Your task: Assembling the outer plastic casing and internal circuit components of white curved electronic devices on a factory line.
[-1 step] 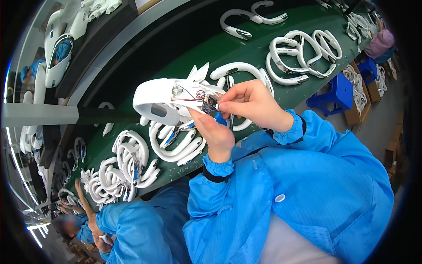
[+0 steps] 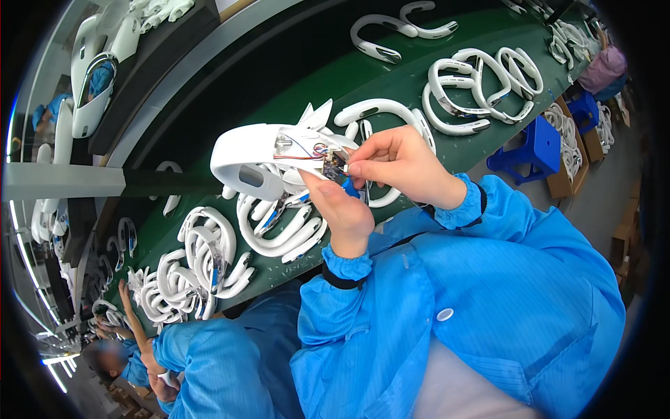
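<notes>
A white curved neck fan housing [image 2: 241,153] is held up over the bench, its inner compartment uncovered. Inside show thin red and dark wires [image 2: 296,157] and a small circuit board [image 2: 332,165]. My left hand [image 2: 342,213] grips the housing from below near the board; its fingertips are partly hidden behind it. At the board's edge, the thumb and forefinger of my right hand [image 2: 412,167] pinch a small white plug [image 2: 345,168]. Just under the fingers hangs a blue piece [image 2: 351,188], mostly covered.
On the green bench [image 2: 293,98], white neck fan parts [image 2: 265,241] lie close below the housing. A heap [image 2: 199,262] sits nearer a co-worker in a blue sleeve [image 2: 199,356] at left. More curved parts [image 2: 481,84] lie far right, beside a blue stool [image 2: 527,150] and cartons.
The housing has tilted very slightly, and the circuit board shows at a somewhat different angle. Both my hands stay in nearly the same place.
</notes>
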Motion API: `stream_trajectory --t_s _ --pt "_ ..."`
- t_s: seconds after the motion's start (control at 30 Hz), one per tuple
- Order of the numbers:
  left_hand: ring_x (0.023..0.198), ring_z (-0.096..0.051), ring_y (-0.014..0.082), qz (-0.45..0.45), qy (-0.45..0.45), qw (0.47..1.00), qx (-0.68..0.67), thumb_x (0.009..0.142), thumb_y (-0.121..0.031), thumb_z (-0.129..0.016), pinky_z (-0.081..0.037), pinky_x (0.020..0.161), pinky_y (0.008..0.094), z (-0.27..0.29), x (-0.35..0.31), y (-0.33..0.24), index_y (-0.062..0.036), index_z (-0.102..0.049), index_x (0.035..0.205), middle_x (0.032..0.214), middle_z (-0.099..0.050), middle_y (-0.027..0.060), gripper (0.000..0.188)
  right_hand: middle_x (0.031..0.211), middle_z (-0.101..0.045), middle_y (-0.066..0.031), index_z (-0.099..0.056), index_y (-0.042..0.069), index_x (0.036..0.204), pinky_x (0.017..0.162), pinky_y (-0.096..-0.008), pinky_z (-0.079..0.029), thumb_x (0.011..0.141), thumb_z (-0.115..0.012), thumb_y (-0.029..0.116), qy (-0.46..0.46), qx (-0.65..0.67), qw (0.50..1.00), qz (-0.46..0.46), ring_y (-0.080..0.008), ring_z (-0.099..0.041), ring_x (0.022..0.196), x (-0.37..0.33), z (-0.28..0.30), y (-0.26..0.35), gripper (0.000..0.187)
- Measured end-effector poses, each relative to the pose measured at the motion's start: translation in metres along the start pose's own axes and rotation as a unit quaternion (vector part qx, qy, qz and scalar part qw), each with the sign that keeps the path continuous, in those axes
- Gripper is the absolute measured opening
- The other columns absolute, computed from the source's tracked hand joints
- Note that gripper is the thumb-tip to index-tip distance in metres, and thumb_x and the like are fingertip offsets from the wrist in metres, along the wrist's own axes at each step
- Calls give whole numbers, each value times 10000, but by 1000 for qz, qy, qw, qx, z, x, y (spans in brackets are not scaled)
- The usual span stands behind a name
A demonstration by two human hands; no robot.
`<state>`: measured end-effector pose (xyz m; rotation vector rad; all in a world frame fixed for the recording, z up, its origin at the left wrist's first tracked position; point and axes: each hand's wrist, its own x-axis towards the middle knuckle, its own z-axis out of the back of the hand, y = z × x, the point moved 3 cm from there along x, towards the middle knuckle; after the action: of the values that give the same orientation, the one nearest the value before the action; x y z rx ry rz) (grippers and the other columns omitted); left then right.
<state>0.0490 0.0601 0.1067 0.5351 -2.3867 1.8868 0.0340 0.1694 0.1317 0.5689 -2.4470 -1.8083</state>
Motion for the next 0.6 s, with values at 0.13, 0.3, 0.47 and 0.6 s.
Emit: stream_trajectory --t_s 0.13,0.3,0.47,0.6 --pt "735 -529 131 -35 3 998 51 873 -650 -315 -417 573 229 0 -4 -2 100 -275 1267 929 -549 117 849 780 -655 -124 -631 -87 881 644 -244 -511 790 -636 26 -3 -29 1000 8 -141 -635 711 0 5 -5 146" --pt "859 -578 222 -12 27 998 58 885 -622 -324 -471 698 297 3 -7 -1 107 -243 1309 969 -559 140 847 774 -643 -116 -595 -85 878 637 -251 -514 772 -584 -5 -2 -18 1000 12 -150 -636 702 4 5 -15 134" --pt "916 -539 199 89 20 986 -143 908 -608 -278 -446 767 290 22 -10 12 48 -213 1342 1072 -514 137 789 780 -644 -118 -598 -92 916 630 -259 -513 752 -542 -14 56 -11 998 -27 -146 -629 690 12 -9 -11 190" --pt "894 -518 159 58 -50 995 -59 899 -645 -210 -437 741 273 21 -4 10 12 -175 1383 1076 -493 122 817 795 -652 -122 -610 -95 929 629 -251 -511 775 -554 3 59 -12 998 -32 -143 -630 696 13 -11 -9 191"
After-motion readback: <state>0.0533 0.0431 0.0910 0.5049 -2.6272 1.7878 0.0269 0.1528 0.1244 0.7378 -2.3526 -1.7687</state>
